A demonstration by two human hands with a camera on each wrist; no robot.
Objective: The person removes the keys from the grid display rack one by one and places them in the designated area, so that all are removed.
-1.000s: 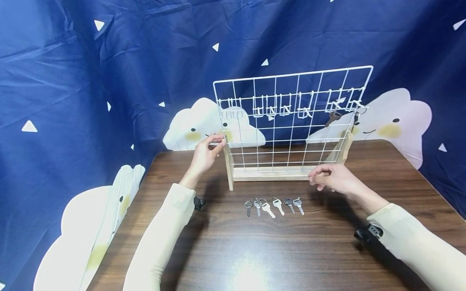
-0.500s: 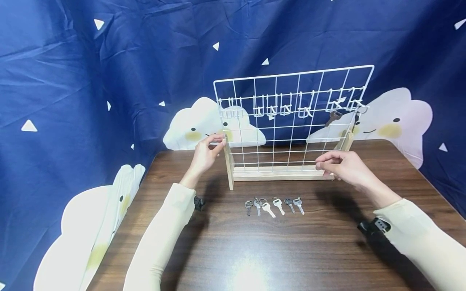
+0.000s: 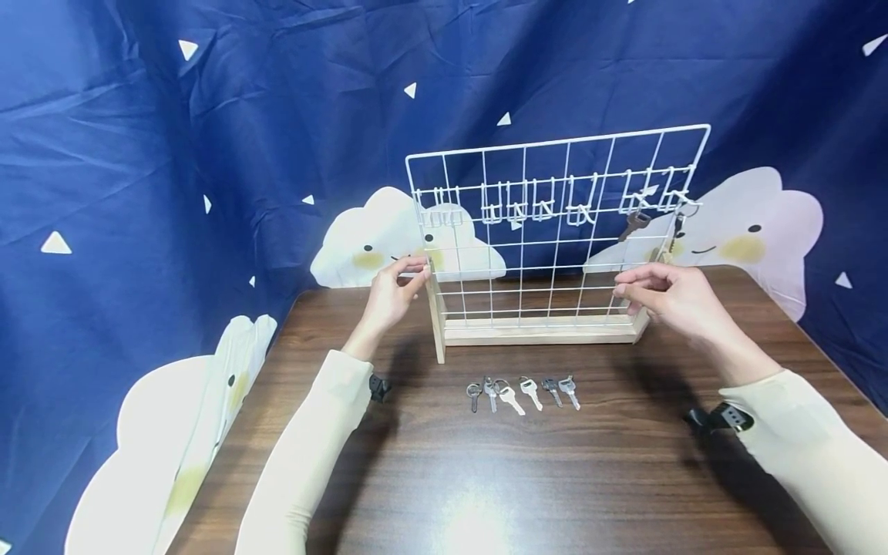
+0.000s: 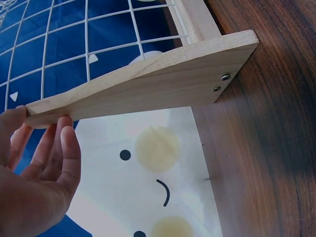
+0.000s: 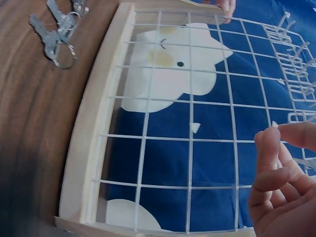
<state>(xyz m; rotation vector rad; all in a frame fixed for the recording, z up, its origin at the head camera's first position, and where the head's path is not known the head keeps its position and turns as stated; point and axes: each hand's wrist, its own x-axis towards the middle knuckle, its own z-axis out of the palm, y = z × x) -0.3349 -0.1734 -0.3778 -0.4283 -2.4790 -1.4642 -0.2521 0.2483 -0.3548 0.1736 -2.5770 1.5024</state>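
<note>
A white wire grid rack (image 3: 523, 267) stands on a wooden base. My left hand (image 3: 391, 297) grips the upper end of its left wooden side (image 4: 138, 91), thumb on one face and fingers on the other in the left wrist view. In front of the grid's lower right part hovers my right hand (image 3: 669, 301). Its thumb and index fingertips come together in the right wrist view; I cannot tell whether something small is between them. Several keys (image 3: 530, 394) lie in a row before the base. A brown key (image 3: 634, 224) and a dark key (image 3: 679, 226) hang at the upper right.
White wire hooks (image 3: 579, 214) line the upper part of the grid. The rack stands toward the back of a brown wooden table (image 3: 527, 478). Behind it hangs a blue curtain (image 3: 277, 139) with cloud faces and small white triangles.
My right hand has risen and moved right, from low by the base to before the grid's lower right. The left hand, rack and keys on the table stay put.
</note>
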